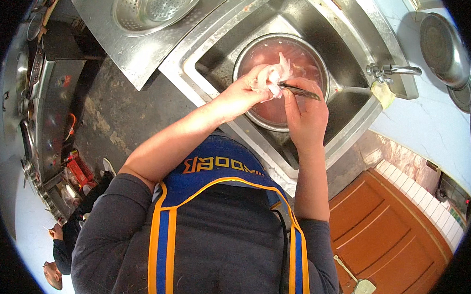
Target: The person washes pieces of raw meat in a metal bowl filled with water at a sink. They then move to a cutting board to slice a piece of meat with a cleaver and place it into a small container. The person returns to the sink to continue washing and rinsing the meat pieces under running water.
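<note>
My left hand [243, 93] grips a pale, pinkish piece of raw meat [274, 76], which looks like poultry, above a round metal basin [236, 64]. In my right hand [307, 112] is a slim metal tool [302, 92], perhaps tweezers, its tip touching the meat. Reddish water with pale pieces [302, 59] in it fills much of the basin, which stands in a stainless steel sink [346, 102].
A perforated metal colander [125, 14] rests on the steel counter at upper left. The faucet [399, 69] and a yellowish cloth [383, 94] are at the sink's right rim. Another person [60, 249] is at far left. A brown door [385, 235] lies lower right.
</note>
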### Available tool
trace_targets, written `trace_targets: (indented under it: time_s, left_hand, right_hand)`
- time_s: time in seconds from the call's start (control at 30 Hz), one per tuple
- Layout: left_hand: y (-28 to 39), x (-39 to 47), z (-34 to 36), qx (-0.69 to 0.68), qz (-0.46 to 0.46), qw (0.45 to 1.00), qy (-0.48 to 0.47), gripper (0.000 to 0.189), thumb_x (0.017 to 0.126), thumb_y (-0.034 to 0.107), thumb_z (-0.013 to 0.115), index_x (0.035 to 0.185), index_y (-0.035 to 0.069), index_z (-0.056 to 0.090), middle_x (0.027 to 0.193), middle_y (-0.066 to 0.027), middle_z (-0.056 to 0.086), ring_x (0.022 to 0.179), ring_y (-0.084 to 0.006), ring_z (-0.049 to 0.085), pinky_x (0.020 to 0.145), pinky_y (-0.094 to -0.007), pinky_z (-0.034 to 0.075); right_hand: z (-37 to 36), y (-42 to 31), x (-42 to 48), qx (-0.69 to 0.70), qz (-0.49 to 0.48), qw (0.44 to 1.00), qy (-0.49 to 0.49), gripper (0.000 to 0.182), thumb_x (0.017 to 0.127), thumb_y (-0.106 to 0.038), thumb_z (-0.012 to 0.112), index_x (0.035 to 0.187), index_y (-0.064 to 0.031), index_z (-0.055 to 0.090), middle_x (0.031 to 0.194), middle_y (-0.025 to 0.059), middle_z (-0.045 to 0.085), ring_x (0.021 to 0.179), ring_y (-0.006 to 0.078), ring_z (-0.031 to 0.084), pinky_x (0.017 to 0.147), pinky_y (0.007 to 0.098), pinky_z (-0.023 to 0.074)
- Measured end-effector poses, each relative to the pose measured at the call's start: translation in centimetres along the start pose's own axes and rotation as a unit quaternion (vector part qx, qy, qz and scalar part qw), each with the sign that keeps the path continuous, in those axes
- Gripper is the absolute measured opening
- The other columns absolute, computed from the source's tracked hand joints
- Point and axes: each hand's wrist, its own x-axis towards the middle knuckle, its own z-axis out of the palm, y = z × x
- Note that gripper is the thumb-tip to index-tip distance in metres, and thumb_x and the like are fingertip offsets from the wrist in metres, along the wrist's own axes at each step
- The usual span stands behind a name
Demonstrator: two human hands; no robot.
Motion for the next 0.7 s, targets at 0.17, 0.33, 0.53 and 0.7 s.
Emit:
trace_targets:
  time_s: [0.17,0.33,0.53,0.7]
  left_hand:
    - [0.7,0.0,0.4,-0.027,-0.026,0.999,-0.003,0.059,0.075,-0.002,0.048,0.129,0.005,0.025,0.116,-0.0077,0.043,0.103,-0.0173,0.047,0.089,-0.0291,0.037]
    - [0.4,0.2,0.3,-0.099,-0.011,0.995,-0.018,0.062,0.075,-0.002,0.048,0.131,0.005,0.022,0.115,-0.0081,0.044,0.101,-0.0178,0.049,0.089,-0.0302,0.038]
    - [0.7,-0.1,0.7,-0.074,-0.06,0.995,0.035,0.061,0.076,-0.004,0.045,0.131,0.006,0.022,0.118,-0.0065,0.043,0.103,-0.0161,0.048,0.091,-0.0295,0.037]
    - [1.3,-0.2,0.9,-0.129,-0.043,0.991,0.018,0.057,0.076,-0.001,0.048,0.128,0.005,0.027,0.113,-0.0077,0.047,0.101,-0.0158,0.049,0.088,-0.0276,0.038]
  right_hand:
    - [-0.2,0.8,-0.3,0.321,0.179,0.928,0.068,0.017,0.078,-0.004,0.058,0.094,0.0001,0.052,0.085,0.0064,0.058,0.076,0.0138,0.055,0.07,0.0248,0.0429]
    - [-0.7,1.2,-0.6,0.234,0.155,0.959,0.028,0.014,0.077,-0.004,0.058,0.091,0.0004,0.054,0.085,0.0073,0.058,0.077,0.0131,0.054,0.071,0.0252,0.0425]
    - [0.0,0.3,-0.2,-0.005,0.015,1.0,0.004,0.016,0.076,-0.004,0.058,0.09,0.0005,0.056,0.086,0.0083,0.058,0.082,0.0164,0.054,0.073,0.0259,0.0416]
    - [-0.3,1.3,-0.3,0.345,0.184,0.914,0.11,0.015,0.081,-0.003,0.054,0.095,0.0015,0.052,0.087,0.0058,0.057,0.078,0.0101,0.053,0.072,0.0219,0.0412]
